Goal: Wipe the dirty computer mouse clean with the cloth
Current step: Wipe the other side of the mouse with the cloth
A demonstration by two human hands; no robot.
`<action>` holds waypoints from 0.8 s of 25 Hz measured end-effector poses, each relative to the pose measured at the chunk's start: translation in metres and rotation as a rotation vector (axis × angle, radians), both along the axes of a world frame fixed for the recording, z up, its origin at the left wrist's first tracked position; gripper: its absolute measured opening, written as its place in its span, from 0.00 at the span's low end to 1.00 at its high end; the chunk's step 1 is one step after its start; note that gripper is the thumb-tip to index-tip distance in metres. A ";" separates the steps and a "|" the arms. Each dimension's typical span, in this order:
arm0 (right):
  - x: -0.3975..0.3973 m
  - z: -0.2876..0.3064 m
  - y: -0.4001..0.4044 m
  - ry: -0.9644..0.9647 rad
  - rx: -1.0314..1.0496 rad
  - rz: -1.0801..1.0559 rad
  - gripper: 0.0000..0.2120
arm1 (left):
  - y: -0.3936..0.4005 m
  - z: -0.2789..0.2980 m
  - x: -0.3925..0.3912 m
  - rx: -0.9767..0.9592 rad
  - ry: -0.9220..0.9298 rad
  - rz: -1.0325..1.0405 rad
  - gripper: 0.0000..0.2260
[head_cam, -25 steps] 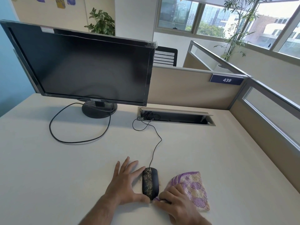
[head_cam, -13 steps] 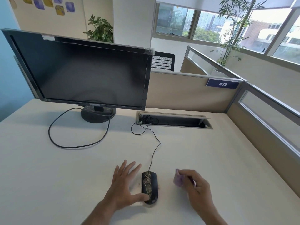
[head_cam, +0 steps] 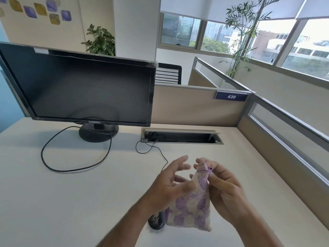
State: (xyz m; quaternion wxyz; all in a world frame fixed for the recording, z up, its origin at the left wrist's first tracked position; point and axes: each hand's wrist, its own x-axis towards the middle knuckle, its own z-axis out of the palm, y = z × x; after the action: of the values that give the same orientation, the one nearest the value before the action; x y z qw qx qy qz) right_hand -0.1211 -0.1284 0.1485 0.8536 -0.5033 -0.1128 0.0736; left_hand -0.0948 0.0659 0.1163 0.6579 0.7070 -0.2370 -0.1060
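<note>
Lifted off the bench (head_cam: 71,202), the limp cloth (head_cam: 191,211) hangs pinched by its corner in the right hand (head_cam: 224,189); left hand (head_cam: 170,182) open beside it, mouse (head_cam: 156,222) untouched.

Cloth (head_cam: 191,209) above mouse (head_cam: 156,222), on desk (head_cam: 71,202)

One readable number, on a partition sign

A dark blue sign (head_cam: 231,96) with a pale top edge is fixed near the top of the beige partition (head_cam: 187,106) behind the tabletop (head_cam: 71,193); it bears the white number "439"; the monitor (head_cam: 80,84) has a small white sticker at its upper left corner and faint marks at the upper right and the bottom middle of its bezel, all too small to read; no other lettering can be made out.
</note>
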 end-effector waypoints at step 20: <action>0.004 -0.010 0.023 -0.011 -0.443 -0.185 0.13 | 0.031 0.022 -0.004 0.173 -0.226 0.180 0.09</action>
State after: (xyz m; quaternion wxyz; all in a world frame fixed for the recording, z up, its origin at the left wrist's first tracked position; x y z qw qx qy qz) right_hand -0.1167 -0.1056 0.1389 0.7249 -0.6868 -0.0518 0.0156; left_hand -0.0984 0.0969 0.1378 0.5705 0.7869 -0.2349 0.0134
